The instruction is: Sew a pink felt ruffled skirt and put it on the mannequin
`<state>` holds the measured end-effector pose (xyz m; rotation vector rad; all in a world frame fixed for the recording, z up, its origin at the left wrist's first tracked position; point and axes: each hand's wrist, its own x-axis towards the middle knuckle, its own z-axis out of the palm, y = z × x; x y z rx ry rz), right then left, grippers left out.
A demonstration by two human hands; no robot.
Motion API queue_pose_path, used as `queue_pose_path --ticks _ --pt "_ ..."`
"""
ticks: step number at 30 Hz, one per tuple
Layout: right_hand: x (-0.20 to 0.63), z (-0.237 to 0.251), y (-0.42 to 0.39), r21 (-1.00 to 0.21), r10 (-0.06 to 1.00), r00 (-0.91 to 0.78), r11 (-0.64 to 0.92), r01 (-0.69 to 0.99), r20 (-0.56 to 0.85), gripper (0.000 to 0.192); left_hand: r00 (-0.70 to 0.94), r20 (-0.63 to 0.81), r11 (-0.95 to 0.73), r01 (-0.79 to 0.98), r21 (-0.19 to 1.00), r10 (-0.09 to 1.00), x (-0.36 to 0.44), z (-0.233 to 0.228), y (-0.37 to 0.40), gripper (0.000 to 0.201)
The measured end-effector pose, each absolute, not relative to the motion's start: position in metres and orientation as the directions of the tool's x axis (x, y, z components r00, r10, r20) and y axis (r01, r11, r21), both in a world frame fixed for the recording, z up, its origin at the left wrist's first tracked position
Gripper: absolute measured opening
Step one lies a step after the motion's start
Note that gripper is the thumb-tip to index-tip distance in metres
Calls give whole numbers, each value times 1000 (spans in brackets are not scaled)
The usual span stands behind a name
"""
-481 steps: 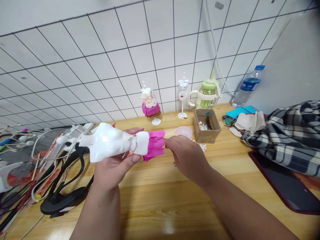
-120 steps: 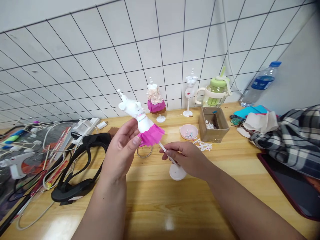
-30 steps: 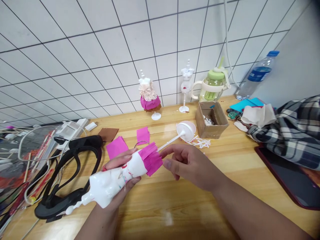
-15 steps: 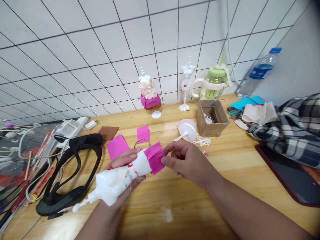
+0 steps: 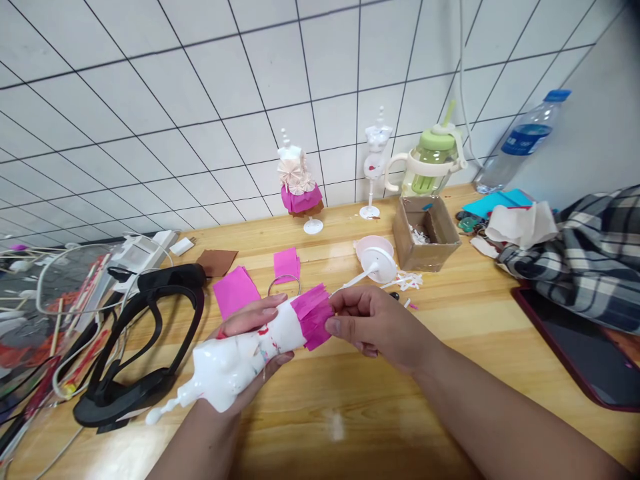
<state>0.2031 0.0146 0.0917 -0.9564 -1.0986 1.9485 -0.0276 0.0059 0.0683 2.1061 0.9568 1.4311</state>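
Tabletop (image 5: 320, 427): right hand (image 5: 387, 328) now seemingly on skirt (image 5: 314, 317)

The left hand (image 5: 250, 317) cradles a tilted white mannequin (image 5: 227, 367) from beneath; the right hand (image 5: 375, 328) pinches the free edge of its pink skirt (image 5: 313, 317). Beyond the left hand lie pink sheets (image 5: 236, 292); beyond the right hand stands a cardboard box (image 5: 434, 257).
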Motion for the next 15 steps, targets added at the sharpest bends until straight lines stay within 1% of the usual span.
queue_pose_path --ticks 2,6,11,15 --pt "203 91 14 -882 832 -492 -410 -233 -256 33 235 635 -677 289 677 736 -28 68 6 51" --pt "204 88 13 -906 871 -437 -352 -234 -225 31 242 642 -685 286 670 728 -29 67 7 54" --pt "202 88 12 -899 889 -386 -357 -253 -244 27 235 652 -692 303 655 720 -22 72 7 48" --pt "201 89 12 -914 921 -330 -301 -273 -205 29 236 647 -687 321 652 725 -20 75 7 45"
